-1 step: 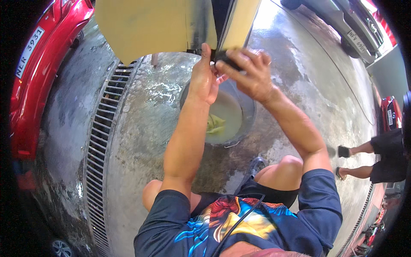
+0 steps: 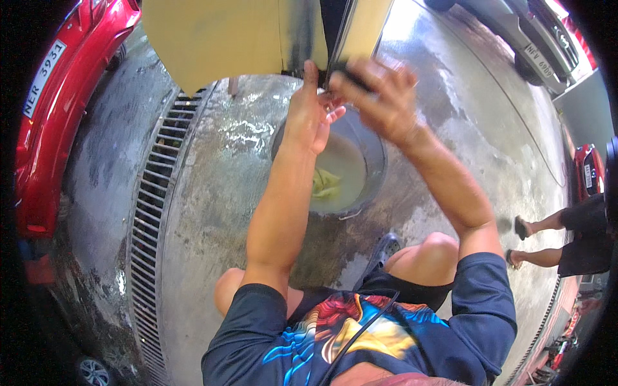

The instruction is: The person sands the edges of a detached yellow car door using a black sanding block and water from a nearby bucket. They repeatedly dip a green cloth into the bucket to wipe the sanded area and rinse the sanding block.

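A pale yellow panel (image 2: 219, 45) hangs at the top, its lower edge above the floor. Beside it stands a narrower yellow piece (image 2: 360, 32), with a dark gap between them. My left hand (image 2: 308, 119) is at the panel's lower corner, thumb stretched up against it and the other fingers apart below the edge, partly hidden. My right hand (image 2: 386, 103), blurred by motion, is closed round a dark block (image 2: 347, 77) at the foot of the narrow piece. Below both hands sits a dark bucket (image 2: 375, 168) of cloudy water with a yellow-green cloth (image 2: 326, 184) in it.
A metal floor grate (image 2: 149, 193) runs along the left. A red car (image 2: 64, 116) stands at far left, a grey car (image 2: 508, 32) at upper right. Another person's legs (image 2: 547, 241) are at the right. The concrete floor is wet in patches.
My right hand and the dark block have shifted slightly right, away from my left hand. My left hand has stayed almost in place. A foot of the other person has moved.
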A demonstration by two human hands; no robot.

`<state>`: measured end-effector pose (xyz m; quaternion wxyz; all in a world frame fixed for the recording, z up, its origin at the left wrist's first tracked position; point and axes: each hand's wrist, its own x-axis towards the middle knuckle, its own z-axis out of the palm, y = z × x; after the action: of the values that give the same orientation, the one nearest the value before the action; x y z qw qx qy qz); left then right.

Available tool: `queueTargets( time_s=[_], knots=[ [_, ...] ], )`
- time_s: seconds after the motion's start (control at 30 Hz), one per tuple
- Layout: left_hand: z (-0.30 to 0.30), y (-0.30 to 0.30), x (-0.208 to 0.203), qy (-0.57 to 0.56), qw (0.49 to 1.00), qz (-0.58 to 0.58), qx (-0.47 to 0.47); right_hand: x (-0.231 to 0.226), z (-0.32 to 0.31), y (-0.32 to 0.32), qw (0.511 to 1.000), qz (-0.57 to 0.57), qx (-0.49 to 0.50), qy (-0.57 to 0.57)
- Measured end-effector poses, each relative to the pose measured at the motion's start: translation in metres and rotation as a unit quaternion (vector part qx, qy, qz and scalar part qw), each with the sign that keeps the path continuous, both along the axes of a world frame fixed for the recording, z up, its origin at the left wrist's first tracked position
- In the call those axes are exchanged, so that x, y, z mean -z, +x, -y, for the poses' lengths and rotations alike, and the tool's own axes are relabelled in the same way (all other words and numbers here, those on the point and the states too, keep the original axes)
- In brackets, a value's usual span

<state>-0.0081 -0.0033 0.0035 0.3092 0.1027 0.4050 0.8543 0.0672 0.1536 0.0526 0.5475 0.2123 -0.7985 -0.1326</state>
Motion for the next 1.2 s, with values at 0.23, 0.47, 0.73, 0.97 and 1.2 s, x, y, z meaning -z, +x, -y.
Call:
queueTargets(
  time_s=[0.23, 0.47, 0.73, 0.97, 1.2],
  knots=[
    [0.001, -0.002, 0.001, -0.014, 1.0, 0.013, 0.014, -0.002, -0.004, -0.007, 0.999, -0.007, 0.04, -0.028],
    [0.004, 0.004, -0.004, -0.033, 0.999, -0.025, 0.003, -0.042, 0.002, -0.007, 0.995, -0.081, 0.055, -0.033],
    [0.005, -0.001, -0.004, -0.062, 0.997, -0.036, -0.015, 0.0, 0.006, -0.002, 0.999, -0.014, 0.032, 0.001],
    [0.003, -0.001, -0.002, -0.045, 0.998, -0.047, -0.025, 0.006, 0.013, 0.002, 0.998, -0.017, 0.058, 0.036],
    [0.006, 0.0, -0.002, -0.041, 0.997, -0.061, 0.015, -0.014, 0.008, -0.003, 0.993, -0.091, 0.064, -0.047]
  ],
)
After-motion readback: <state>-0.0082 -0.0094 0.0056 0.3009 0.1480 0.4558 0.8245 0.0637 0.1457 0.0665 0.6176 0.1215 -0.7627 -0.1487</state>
